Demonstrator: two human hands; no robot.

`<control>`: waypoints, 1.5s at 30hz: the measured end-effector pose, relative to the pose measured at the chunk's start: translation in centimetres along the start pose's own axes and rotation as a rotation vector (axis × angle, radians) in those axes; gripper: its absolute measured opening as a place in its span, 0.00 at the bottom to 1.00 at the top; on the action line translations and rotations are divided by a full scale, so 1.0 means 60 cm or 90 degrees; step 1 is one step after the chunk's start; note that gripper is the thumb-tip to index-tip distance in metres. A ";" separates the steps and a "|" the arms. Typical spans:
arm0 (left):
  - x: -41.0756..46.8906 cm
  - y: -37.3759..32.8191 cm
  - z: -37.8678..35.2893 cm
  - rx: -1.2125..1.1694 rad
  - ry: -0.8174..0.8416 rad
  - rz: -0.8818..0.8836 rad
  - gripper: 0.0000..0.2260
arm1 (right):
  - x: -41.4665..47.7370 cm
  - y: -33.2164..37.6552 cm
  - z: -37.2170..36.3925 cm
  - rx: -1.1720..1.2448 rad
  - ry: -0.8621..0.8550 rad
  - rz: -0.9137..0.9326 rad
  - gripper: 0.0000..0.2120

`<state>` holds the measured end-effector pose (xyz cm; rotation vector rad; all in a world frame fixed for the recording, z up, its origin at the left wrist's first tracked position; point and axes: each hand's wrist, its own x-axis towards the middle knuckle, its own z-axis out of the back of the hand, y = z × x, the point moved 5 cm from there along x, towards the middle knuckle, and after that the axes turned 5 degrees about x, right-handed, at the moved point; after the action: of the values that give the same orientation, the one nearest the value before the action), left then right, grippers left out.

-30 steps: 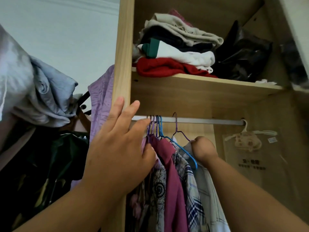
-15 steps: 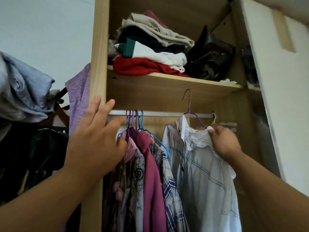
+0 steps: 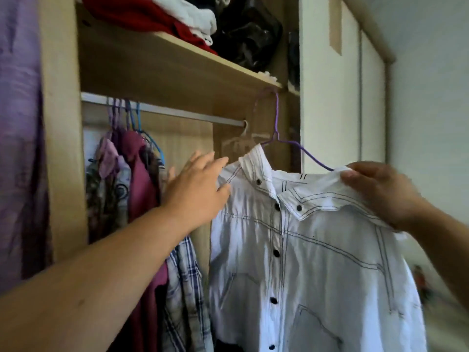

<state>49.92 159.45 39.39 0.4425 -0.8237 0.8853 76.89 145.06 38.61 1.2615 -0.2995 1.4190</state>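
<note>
- Behind everything stands an open wooden wardrobe [image 3: 61, 148], and a purple cloth [image 3: 17, 148] hangs outside it at the far left edge.
- Inside, a metal rail [image 3: 177, 114] runs under a wooden shelf [image 3: 177, 62]. On the shelf lie a folded red garment [image 3: 142, 13] and, more to the right, a black bag [image 3: 248, 31].
- At the left end of the rail several clothes hang close together, among them a maroon garment [image 3: 142, 184] and a checked shirt [image 3: 185, 288] lower down.
- The left hand [image 3: 200, 189] reaches forward between these clothes and the white shirt [image 3: 304, 262]. Its fingers are stretched out and apart and grip nothing. The hand lies at the shirt's shoulder edge, but I cannot tell if it really touches the cloth.
- The white shirt, with dark buttons and dark stitching, hangs on a purple hanger [image 3: 276, 128] in front of the right part of the wardrobe. The hook of the hanger stands before the shelf edge, higher than the rail and not on it.
- The right hand [image 3: 380, 191] pinches the other shoulder of the shirt, with the fingers curled over the cloth where the hanger arm goes under it, and so it carries the shirt.
- Right of the wardrobe there is a white panel [image 3: 330, 97].
</note>
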 end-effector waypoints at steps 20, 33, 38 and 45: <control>-0.448 -0.228 -0.180 -0.576 0.466 -0.516 0.10 | -0.798 0.221 0.043 -0.374 -0.089 -0.652 0.14; -0.958 -0.529 0.063 -0.578 0.617 -0.936 0.09 | -1.352 0.573 0.133 -0.288 -0.496 -1.058 0.08; -1.132 -0.639 0.128 -0.505 0.684 -1.006 0.10 | -1.513 0.625 0.181 -0.208 -0.630 -1.118 0.08; -1.298 -0.785 0.122 -0.342 0.716 -1.016 0.10 | -1.691 0.543 0.248 -0.215 -0.603 -1.237 0.08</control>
<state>56.86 88.62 -17.78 -0.0171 0.4470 -0.6260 33.52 67.08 -21.46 1.0906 0.1364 -0.8666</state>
